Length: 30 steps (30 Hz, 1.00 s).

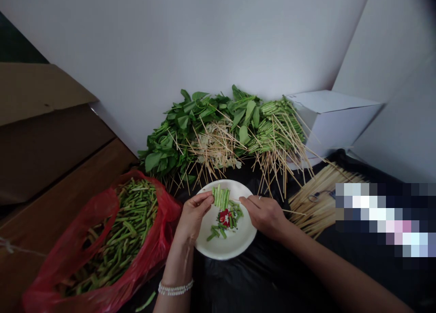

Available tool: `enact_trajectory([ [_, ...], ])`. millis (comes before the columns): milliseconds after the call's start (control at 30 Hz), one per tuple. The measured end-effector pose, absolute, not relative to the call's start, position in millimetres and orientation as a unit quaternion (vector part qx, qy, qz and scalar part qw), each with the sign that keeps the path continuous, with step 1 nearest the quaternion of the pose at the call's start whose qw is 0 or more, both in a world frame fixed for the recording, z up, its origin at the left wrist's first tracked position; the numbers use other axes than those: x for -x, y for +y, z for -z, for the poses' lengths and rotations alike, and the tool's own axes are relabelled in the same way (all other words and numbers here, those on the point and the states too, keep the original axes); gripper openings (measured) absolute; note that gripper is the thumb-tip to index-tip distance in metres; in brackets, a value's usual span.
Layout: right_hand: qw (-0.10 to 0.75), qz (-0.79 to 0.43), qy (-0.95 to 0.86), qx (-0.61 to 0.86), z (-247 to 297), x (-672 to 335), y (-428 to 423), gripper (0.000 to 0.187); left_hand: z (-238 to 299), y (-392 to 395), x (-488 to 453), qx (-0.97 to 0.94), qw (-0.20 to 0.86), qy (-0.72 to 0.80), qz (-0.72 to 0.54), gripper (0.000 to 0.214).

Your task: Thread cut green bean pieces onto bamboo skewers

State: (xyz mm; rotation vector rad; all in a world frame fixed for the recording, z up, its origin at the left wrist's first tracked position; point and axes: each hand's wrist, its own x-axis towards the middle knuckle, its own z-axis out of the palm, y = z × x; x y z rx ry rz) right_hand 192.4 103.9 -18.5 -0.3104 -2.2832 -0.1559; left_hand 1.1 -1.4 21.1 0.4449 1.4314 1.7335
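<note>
Over a white plate [221, 253], my left hand [195, 213] pinches the end of a short row of cut green bean pieces [222, 197] lined up side by side. My right hand [267, 216] is closed around a thin wooden skewer [294, 212], whose tail sticks out behind the fist. The row appears threaded on the skewer's front end; the tip is hidden near my left fingers. Loose bean pieces [213, 234] lie on the plate around its red printed pattern.
At left, a red plastic bag [170, 213] holds many cut beans [136, 217]. Leafy greens [160, 145], skewered pale slices [216, 142] and bean skewers [279, 126] are piled behind the plate. Bare skewers [316, 192] lie at right. A white box [347, 122] and cardboard box [41, 136] flank the area.
</note>
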Motion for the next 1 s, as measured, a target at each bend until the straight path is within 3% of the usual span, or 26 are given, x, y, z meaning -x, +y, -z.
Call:
enact_trajectory([
  [1000, 0.406, 0.076, -0.901, 0.134, 19.9, -192.9, 105.7, 0.022, -19.4, 2.6, -11.5, -0.201, 0.447, 0.573, -0.657, 0.029],
])
